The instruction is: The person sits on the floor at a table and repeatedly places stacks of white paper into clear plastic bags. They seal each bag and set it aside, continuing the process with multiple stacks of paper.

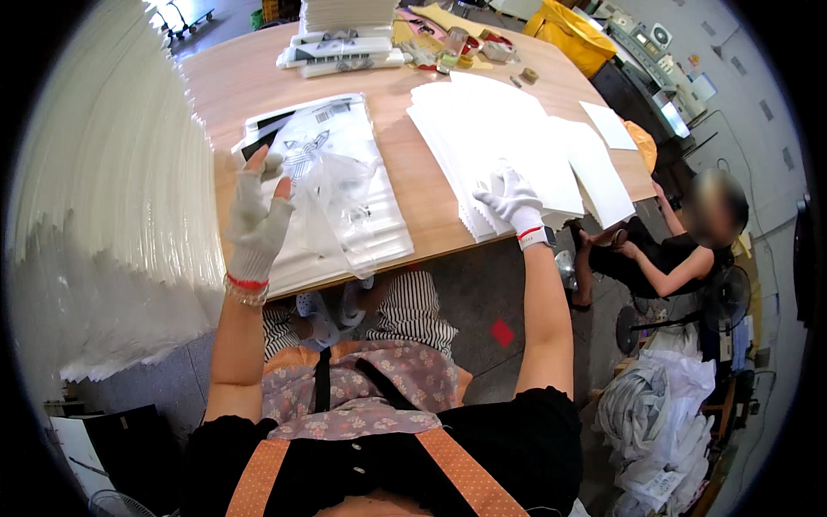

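Observation:
My left hand, in a white glove with thumb and one finger bare at the tips, is raised at the left edge of a stack of printed plastic bags. Its fingers are apart and nothing shows in them. A crumpled piece of clear plastic lies on top of that stack. On the right, my gloved right hand rests with spread fingers on the near part of a fanned stack of white sheets. A dark watch sits on that wrist.
A tall pile of white plastic sleeves rises at the left. More wrapped bundles stand at the table's far side, near tape rolls and a yellow bag. A seated person is at the right, by a fan.

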Demonstrator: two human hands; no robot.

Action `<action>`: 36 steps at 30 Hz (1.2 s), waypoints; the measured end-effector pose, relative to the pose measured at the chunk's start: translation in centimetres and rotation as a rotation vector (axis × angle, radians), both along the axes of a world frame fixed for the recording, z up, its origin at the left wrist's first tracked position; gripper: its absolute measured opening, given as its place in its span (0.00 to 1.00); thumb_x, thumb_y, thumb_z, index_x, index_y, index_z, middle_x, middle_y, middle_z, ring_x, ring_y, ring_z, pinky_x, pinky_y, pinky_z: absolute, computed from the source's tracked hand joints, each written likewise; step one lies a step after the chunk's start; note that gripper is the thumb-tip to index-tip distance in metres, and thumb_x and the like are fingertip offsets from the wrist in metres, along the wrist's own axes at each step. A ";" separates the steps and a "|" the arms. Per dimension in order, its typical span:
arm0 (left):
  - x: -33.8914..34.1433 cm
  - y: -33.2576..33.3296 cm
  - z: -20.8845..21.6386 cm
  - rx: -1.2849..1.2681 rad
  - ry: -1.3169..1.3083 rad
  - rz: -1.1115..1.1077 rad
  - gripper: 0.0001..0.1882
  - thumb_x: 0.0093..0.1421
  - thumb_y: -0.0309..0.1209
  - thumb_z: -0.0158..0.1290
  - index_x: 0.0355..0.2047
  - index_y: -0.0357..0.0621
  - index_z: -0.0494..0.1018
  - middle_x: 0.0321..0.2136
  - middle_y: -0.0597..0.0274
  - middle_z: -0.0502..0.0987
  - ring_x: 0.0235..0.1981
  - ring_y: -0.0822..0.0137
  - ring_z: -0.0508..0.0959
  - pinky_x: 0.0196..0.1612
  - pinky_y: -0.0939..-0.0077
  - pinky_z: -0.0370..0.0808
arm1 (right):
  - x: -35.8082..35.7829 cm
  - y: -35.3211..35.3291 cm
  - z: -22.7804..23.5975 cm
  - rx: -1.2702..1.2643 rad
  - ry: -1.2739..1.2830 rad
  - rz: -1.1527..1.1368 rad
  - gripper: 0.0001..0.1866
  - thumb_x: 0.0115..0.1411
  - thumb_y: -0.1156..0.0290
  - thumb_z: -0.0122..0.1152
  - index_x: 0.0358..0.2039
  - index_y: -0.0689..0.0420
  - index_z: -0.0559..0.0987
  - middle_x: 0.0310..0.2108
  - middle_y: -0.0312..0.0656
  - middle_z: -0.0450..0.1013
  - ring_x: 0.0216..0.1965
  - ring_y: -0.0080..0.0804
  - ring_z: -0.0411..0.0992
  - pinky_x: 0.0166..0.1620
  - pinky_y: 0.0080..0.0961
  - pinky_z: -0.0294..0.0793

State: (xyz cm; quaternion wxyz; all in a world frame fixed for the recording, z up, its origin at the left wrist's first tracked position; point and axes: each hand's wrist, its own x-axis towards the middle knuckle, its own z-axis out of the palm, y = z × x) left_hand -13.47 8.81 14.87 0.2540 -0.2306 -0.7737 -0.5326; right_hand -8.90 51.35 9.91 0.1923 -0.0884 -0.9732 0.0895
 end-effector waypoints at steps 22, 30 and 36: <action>9.9 7.6 -2.1 -0.324 -0.912 -0.659 0.33 0.49 0.28 0.52 0.55 0.31 0.57 0.46 0.44 0.68 0.46 0.53 0.71 0.49 0.65 0.69 | 18.6 -5.8 -5.6 -1.791 -0.037 -0.012 0.35 0.64 0.44 0.41 0.54 0.66 0.64 0.51 0.51 0.67 0.47 0.39 0.71 0.48 0.38 0.74; 8.8 7.4 -6.3 -0.370 0.064 -0.388 0.38 0.50 0.37 0.54 0.58 0.31 0.55 0.54 0.37 0.59 0.57 0.45 0.59 0.60 0.52 0.56 | 13.9 -19.1 -5.7 -1.409 0.275 0.182 0.17 0.62 0.68 0.54 0.48 0.65 0.71 0.41 0.43 0.73 0.39 0.28 0.72 0.41 0.24 0.74; -0.2 4.3 4.3 -0.444 -0.625 -0.135 0.27 0.57 0.34 0.53 0.55 0.36 0.61 0.39 0.58 0.76 0.34 0.65 0.73 0.48 0.71 0.66 | 17.2 -15.8 -2.1 -0.974 0.375 0.205 0.18 0.61 0.64 0.56 0.45 0.65 0.70 0.37 0.43 0.74 0.36 0.29 0.73 0.39 0.24 0.73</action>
